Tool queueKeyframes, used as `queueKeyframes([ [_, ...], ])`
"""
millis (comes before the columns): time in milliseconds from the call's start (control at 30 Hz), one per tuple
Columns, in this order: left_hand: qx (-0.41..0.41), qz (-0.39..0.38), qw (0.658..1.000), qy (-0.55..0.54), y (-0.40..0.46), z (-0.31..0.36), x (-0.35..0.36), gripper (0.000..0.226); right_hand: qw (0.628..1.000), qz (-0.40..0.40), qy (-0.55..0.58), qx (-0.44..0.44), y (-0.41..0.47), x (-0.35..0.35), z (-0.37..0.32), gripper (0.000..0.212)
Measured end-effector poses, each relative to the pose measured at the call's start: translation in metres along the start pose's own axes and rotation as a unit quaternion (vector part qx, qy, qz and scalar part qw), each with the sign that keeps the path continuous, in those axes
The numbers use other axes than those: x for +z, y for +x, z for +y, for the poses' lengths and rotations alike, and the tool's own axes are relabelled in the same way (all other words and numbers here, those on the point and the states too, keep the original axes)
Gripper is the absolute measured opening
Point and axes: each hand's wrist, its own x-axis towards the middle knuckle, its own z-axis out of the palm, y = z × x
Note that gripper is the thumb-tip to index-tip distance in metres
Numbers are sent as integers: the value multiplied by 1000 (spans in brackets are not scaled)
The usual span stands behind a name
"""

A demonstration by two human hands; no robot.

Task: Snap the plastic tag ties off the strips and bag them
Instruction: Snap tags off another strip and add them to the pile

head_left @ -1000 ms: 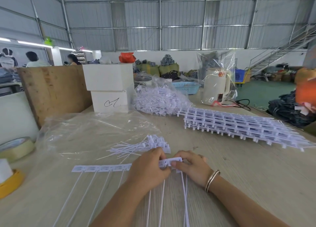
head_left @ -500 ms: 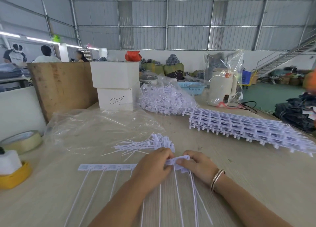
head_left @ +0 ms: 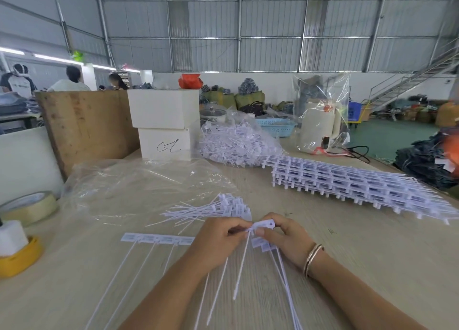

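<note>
A white strip of tag ties (head_left: 154,238) lies flat on the wooden table, its thin tails running toward me. My left hand (head_left: 216,242) grips the strip's right end. My right hand (head_left: 283,237) pinches one tie head (head_left: 264,224), tilted up from the strip, with other loose ties tucked under its fingers. A small pile of separated ties (head_left: 218,209) lies just beyond my hands. An empty clear plastic bag (head_left: 129,183) is spread flat behind the pile.
A tall stack of uncut strips (head_left: 352,183) lies at the right. A filled bag of ties (head_left: 238,143) and two white boxes (head_left: 164,126) stand at the back. A tape roll (head_left: 29,206) and a yellow dispenser (head_left: 17,257) sit at the left edge.
My right hand has twisted the end tie upward and away from the strip. The loose tails under my hands have fanned out.
</note>
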Motion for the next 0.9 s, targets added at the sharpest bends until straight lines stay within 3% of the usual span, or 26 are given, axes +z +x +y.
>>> queueKeyframes([
  [133,-25,-4,997,-76,-1,5,1,28,999,17,14,-34,-1,0,-1,11],
  [233,-9,5,997,-81,-1,7,2,21,999,27,46,0,1,1,0,14],
  [400,1,-24,996,-81,3,10,8,23,960,11,280,29,2,1,-2,11],
  [533,6,-43,990,-136,1,11,11,24,945,-12,324,33,3,-1,-1,16],
  [633,11,-39,983,-176,1,13,6,21,925,17,377,37,5,-10,2,12],
  [700,6,-19,986,-168,0,10,3,17,953,47,297,39,5,-16,3,15],
  [800,-3,-6,996,-92,-5,5,6,16,998,22,46,44,6,-8,4,17],
  [900,-2,31,999,8,-4,4,9,20,967,-13,-251,34,7,2,7,5],
])
